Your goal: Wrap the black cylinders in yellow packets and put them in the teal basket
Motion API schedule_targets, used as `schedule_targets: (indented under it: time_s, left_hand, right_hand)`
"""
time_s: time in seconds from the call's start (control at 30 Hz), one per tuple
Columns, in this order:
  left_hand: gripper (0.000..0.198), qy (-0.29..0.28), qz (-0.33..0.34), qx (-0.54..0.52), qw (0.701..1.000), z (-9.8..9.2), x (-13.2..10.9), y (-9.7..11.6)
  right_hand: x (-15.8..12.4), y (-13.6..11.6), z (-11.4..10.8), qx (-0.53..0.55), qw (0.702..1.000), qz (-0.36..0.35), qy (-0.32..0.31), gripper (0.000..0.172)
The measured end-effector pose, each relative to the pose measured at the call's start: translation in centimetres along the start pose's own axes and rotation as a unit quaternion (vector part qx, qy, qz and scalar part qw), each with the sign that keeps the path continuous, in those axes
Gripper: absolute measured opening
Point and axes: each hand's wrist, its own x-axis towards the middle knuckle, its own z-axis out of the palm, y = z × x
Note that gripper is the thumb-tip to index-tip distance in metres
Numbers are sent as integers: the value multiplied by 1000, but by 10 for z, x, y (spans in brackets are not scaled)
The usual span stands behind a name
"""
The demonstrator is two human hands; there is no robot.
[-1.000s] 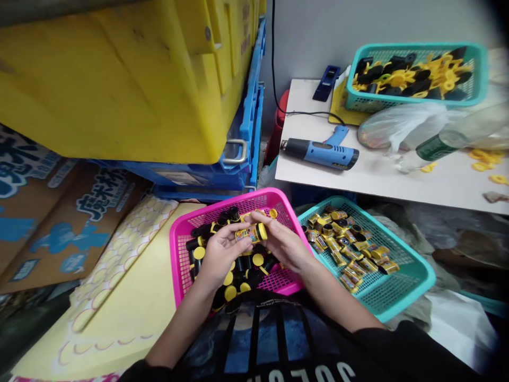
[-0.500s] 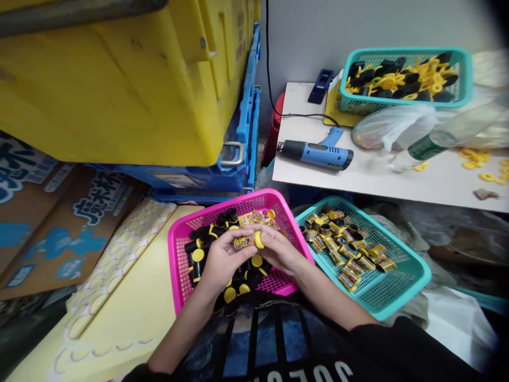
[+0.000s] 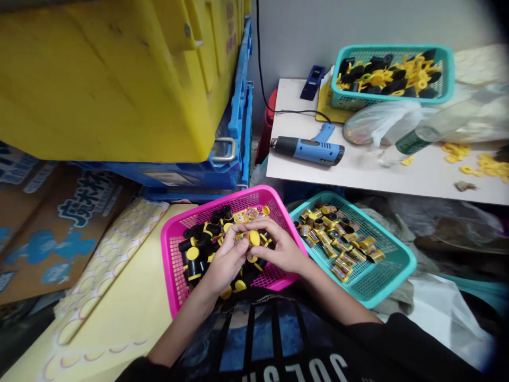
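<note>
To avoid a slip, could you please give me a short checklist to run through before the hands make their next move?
1. Tube held: ok, it is in the left hand.
2. Yellow cap on: ok, it sits on the tube's end.
3. Right hand near: ok, it is beside the cap; exact contact is unclear.
4. Tube's side undamaged: cannot tell, the fingers cover much of it.
5. Pink basket beneath the hands: ok, it holds black tubes.
6. Heat gun switched off: cannot tell, it lies on the table.
</note>
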Motion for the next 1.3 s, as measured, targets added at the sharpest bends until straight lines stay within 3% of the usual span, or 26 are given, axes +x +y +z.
schedule_targets:
  time_s: [0.1,0.2,0.23,0.3,0.37,0.43,0.5,0.57,0.63,0.7,0.8,0.9,1.0,1.2,1.3]
  left_hand:
    - [39,-33,21,60,997,3,4,-1]
    - [62,-51,71,177,980,-5,8,6]
    - [62,-40,83,218,972,-11,9,10]
    - [50,-4,77,289,954,-25,10,15]
    - [38,21,54,349,935,-37,12,15]
    - [32,22,43,418,907,-44,16,9]
    - [27,-1,52,500,865,-47,21,1]
    - [24,-28,64,580,811,-47,26,-6]
    - [25,-45,75,646,758,-49,30,-8]
    - [26,-52,89,700,707,-50,35,-4]
    - [28,-65,106,767,630,-49,47,4]
    - [28,-109,122,796,583,-41,66,3]
    - [28,-122,130,801,572,-32,88,-7]
    - [26,-101,124,801,577,-31,106,-24]
    - [33,-88,112,798,585,-35,108,-27]
  right_hand:
    - [-6,-17,-15,-131,990,-53,13,31]
    - [-26,-35,-59,-271,961,-10,59,32]
    - [-34,-40,-78,-338,937,33,82,33]
    - [-47,-44,-110,-471,872,120,55,39]
    - [-50,-40,-120,-549,825,132,18,37]
    - [-44,-28,-103,-555,823,116,-40,28]
    - [-32,-12,-68,-538,827,115,-120,19]
    - [-23,4,-31,-571,789,111,-197,17]
    - [-19,18,-7,-621,742,107,-230,21]
    - [-21,27,4,-652,711,103,-243,27]
    - [-27,31,6,-666,691,116,-256,30]
    - [-29,29,5,-655,696,133,-263,33]
    - [-31,27,2,-621,725,136,-264,31]
    - [-40,14,-20,-450,848,162,-229,40]
    - [-37,5,-29,-385,890,162,-185,41]
